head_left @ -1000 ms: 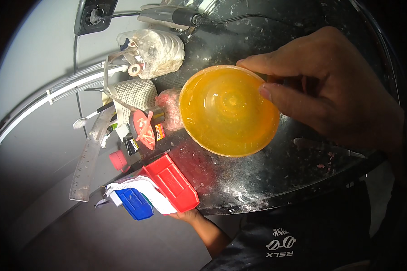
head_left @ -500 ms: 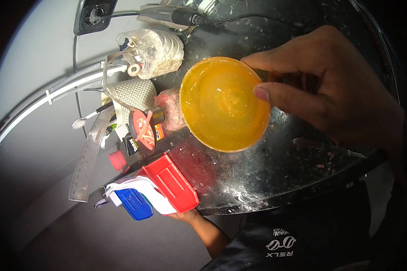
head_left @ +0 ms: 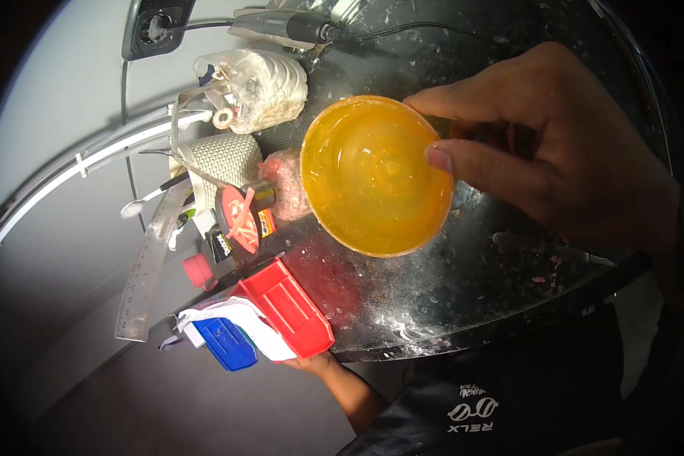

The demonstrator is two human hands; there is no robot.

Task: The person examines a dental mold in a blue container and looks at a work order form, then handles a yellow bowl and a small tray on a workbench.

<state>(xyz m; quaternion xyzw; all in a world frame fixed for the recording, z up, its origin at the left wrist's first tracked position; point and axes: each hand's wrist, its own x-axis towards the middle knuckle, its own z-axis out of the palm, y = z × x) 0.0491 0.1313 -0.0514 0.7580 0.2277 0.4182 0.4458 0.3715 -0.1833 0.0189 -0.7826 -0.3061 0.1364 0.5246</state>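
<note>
An empty-looking, translucent yellow bowl (head_left: 372, 178) shows its inside, its wall smeared with a thin residue. My right hand (head_left: 539, 133) pinches its right rim, thumb over the near side and fingers at the outer edge. Low in the view, my left hand (head_left: 311, 363) is just below a red plastic box (head_left: 289, 308). That box hides its fingers, so whether it grips the box does not show. Against the red box rest a crumpled white paper (head_left: 262, 327) and a blue plastic box (head_left: 228, 343).
Left of the bowl stand a pink-filled bag (head_left: 285, 182), a cream woven-textured container (head_left: 232, 163), a cut plastic bottle (head_left: 273, 91) and a clear ruler (head_left: 144, 273). A knife-like tool (head_left: 539, 245) lies on the stained black table (head_left: 403, 304). A black cable (head_left: 418, 26) crosses the top.
The yellow bowl has tilted very slightly in my right hand. Otherwise both hands and the surrounding things stay as they were.
</note>
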